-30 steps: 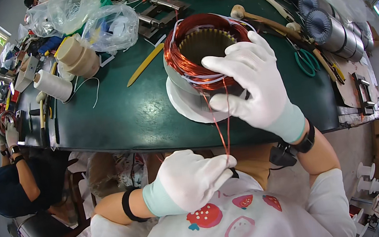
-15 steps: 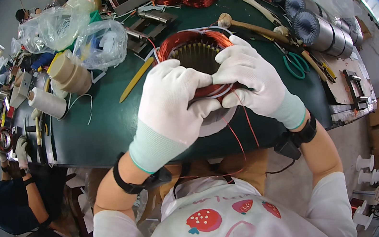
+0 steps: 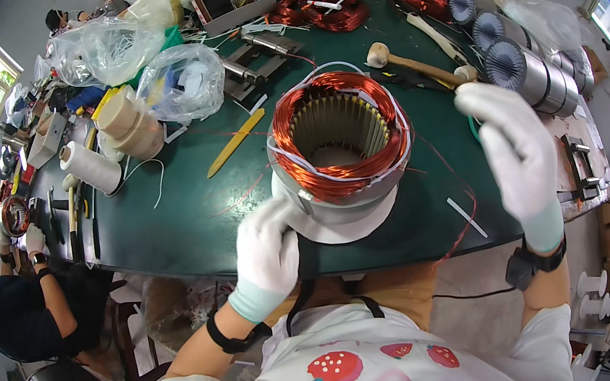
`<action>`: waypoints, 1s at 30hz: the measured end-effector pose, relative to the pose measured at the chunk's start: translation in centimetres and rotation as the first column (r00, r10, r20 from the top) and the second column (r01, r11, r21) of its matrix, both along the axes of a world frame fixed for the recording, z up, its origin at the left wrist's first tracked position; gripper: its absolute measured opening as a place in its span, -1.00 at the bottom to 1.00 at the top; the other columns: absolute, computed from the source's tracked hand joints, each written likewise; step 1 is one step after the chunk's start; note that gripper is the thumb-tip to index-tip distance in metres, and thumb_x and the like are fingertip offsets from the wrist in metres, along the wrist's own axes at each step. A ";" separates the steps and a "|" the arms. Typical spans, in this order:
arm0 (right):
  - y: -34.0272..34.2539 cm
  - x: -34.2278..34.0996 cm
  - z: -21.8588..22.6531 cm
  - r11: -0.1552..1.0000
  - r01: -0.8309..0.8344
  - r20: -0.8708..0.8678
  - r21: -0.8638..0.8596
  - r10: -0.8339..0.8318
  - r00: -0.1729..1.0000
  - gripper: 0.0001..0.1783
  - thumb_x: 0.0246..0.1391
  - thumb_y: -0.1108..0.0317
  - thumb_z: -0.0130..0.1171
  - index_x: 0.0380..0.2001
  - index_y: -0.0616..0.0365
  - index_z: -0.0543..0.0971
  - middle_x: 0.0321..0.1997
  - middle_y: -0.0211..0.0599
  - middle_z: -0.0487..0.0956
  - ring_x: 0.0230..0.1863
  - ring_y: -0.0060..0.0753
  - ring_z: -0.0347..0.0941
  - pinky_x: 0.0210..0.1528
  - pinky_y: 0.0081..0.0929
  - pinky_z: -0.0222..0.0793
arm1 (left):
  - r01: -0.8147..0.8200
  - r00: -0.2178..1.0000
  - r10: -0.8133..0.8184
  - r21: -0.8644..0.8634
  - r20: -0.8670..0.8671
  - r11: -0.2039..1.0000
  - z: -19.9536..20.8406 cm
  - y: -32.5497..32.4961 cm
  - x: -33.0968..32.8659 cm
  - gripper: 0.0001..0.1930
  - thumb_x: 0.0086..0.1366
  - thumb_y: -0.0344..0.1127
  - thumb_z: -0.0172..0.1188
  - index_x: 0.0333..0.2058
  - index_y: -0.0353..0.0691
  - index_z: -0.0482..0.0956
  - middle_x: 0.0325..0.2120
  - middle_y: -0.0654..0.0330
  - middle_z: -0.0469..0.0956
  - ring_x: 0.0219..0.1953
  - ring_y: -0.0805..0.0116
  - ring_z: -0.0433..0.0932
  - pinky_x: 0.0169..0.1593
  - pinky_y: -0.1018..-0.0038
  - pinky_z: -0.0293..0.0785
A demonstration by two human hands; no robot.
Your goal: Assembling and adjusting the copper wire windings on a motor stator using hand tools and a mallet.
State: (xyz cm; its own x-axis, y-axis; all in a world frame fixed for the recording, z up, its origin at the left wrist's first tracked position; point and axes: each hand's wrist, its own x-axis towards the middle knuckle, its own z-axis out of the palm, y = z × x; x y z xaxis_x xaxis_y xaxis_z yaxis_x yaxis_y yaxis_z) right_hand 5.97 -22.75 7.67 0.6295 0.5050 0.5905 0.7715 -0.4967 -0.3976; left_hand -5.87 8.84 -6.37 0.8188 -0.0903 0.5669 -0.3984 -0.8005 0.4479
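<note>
A motor stator (image 3: pixel 340 135) with copper windings stands upright on the green table, white tubing laced around its coil and a white sheet (image 3: pixel 349 229) under it. My white-gloved left hand (image 3: pixel 267 244) is at its lower left, fingers curled together; whether they pinch anything is hidden. My right hand (image 3: pixel 511 150), gloved too and slightly blurred, is away to the right, fingers stretched and holding nothing visible. It partly covers teal-handled scissors (image 3: pixel 474 128) and is near a wooden-handled mallet (image 3: pixel 420 67). Loose red wires (image 3: pixel 455 177) trail from the stator.
A white sleeve piece (image 3: pixel 467 217) lies right of the stator, a yellow strip (image 3: pixel 236 144) to its left. Thread spools (image 3: pixel 91 167) and plastic bags (image 3: pixel 181 83) are at left. Metal cores (image 3: pixel 530 73) line the right. A co-worker (image 3: pixel 16 301) sits at far left.
Both hands have left the stator's top. The left moved down to its lower left side, the right went far right toward the scissors. The coil and its lacing are now uncovered.
</note>
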 end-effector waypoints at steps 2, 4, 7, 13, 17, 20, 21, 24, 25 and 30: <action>2.2 -1.5 0.5 0.975 -0.073 0.189 -0.210 0.114 0.975 -0.63 0.11 0.52 0.19 0.02 0.20 0.66 0.08 -0.12 0.63 0.17 -0.02 0.52 0.30 -0.11 0.36 | -0.107 0.994 0.107 0.009 0.002 0.994 1.0 0.5 1.0 -0.43 0.22 -0.50 0.23 0.23 -0.44 0.38 0.21 -0.22 0.42 0.24 -0.21 0.41 0.32 0.07 0.31; 5.8 -2.6 -0.3 0.959 -0.097 0.247 -0.265 0.165 0.955 -0.58 0.05 0.40 0.28 0.03 0.19 0.64 0.01 -0.11 0.62 0.13 0.01 0.50 0.26 -0.03 0.37 | -0.156 0.985 0.161 -0.075 0.063 0.985 3.2 0.2 2.6 -0.35 0.28 -0.42 0.24 0.31 -0.50 0.28 0.26 -0.27 0.38 0.30 -0.24 0.36 0.40 0.05 0.23; 11.0 -3.2 -3.1 0.989 -0.101 0.284 -0.107 0.128 0.950 -0.51 -0.03 0.27 0.35 0.01 0.19 0.62 -0.17 -0.19 0.58 -0.03 -0.11 0.52 0.22 -0.07 0.35 | 0.106 0.988 -0.053 -0.376 0.148 0.921 7.1 -1.2 5.5 -0.51 0.48 -0.36 0.04 0.29 -0.50 0.31 0.19 -0.22 0.45 0.25 -0.04 0.45 0.35 0.23 0.32; 11.4 -1.8 -6.1 0.988 -0.150 0.303 0.037 0.131 0.944 -0.57 -0.07 0.20 0.37 -0.09 0.10 0.64 -0.37 -0.29 0.53 -0.24 -0.14 0.48 0.13 -0.12 0.33 | 0.133 0.873 -0.401 -0.655 -0.278 0.744 13.6 -1.5 8.0 -0.60 0.62 -0.12 -0.11 -0.08 -0.37 0.56 -0.32 0.12 0.70 -0.23 0.43 0.66 -0.01 0.48 0.53; 9.6 -1.0 -5.9 0.975 -0.222 0.241 0.030 0.208 0.948 -0.65 -0.01 0.20 0.34 -0.14 0.05 0.64 -0.36 -0.25 0.52 -0.15 -0.06 0.46 0.24 -0.05 0.28 | 0.396 0.811 -0.522 -0.408 -0.265 0.822 15.3 -0.1 8.8 -0.62 0.58 -0.13 -0.02 0.00 -0.38 0.57 -0.18 0.12 0.71 -0.06 0.37 0.64 0.15 0.43 0.48; 8.8 -0.7 -5.7 0.969 -0.244 0.228 -0.030 0.244 0.943 -0.65 0.00 0.21 0.33 -0.13 0.09 0.62 -0.32 -0.23 0.53 -0.14 -0.05 0.46 0.28 0.00 0.25 | 0.460 0.847 -0.406 0.091 -0.343 0.883 14.8 1.5 8.5 -0.48 0.28 -0.05 0.41 0.09 -0.26 0.59 0.15 0.01 0.55 0.34 0.09 0.39 0.38 0.20 0.28; 8.7 -0.5 -5.6 0.960 -0.280 0.229 -0.013 0.276 0.934 -0.64 0.01 0.21 0.35 -0.14 0.11 0.61 -0.31 -0.21 0.52 -0.15 -0.03 0.44 0.26 0.02 0.24 | 0.516 0.834 -0.398 0.287 -0.381 0.807 14.5 2.0 8.6 -0.40 0.12 -0.04 0.52 0.08 -0.20 0.60 0.18 0.06 0.54 0.39 -0.03 0.32 0.41 0.10 0.21; 8.3 0.0 -5.1 0.945 -0.327 0.243 -0.013 0.320 0.916 -0.64 0.00 0.18 0.37 -0.16 0.11 0.61 -0.32 -0.20 0.49 -0.17 -0.02 0.42 0.25 0.01 0.25 | 0.507 0.862 -0.455 0.393 -0.224 0.767 13.4 2.8 8.6 -0.40 -0.06 -0.10 0.53 -0.01 -0.16 0.61 0.03 0.12 0.57 0.27 -0.07 0.42 0.41 0.01 0.18; 8.2 0.1 -4.8 0.944 -0.329 0.239 -0.029 0.326 0.915 -0.62 0.00 0.13 0.38 -0.17 0.11 0.60 -0.34 -0.19 0.47 -0.18 -0.02 0.41 0.23 0.02 0.26 | 0.526 0.850 -0.482 0.411 -0.214 0.745 13.1 3.0 8.8 -0.40 -0.05 -0.11 0.52 -0.01 -0.16 0.60 0.01 0.13 0.57 0.24 -0.06 0.43 0.40 -0.02 0.19; 8.2 0.2 -4.6 0.941 -0.337 0.278 -0.038 0.334 0.901 -0.64 0.02 0.15 0.36 -0.17 0.12 0.61 -0.36 -0.28 0.48 -0.19 -0.13 0.42 0.27 0.01 0.25 | 0.602 0.783 -0.618 0.333 -0.068 0.726 11.6 2.9 9.8 -0.49 0.16 0.01 0.37 -0.02 -0.17 0.58 -0.07 0.19 0.60 0.17 0.02 0.50 0.41 -0.06 0.18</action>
State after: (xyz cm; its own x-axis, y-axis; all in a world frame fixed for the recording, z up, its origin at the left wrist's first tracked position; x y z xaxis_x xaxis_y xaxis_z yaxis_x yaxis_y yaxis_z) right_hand 6.14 -14.58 3.02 0.2352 0.6503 0.7224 0.9712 -0.1865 -0.1483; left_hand 3.96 11.75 5.18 0.4986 -0.7426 0.4471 -0.8636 -0.4704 0.1816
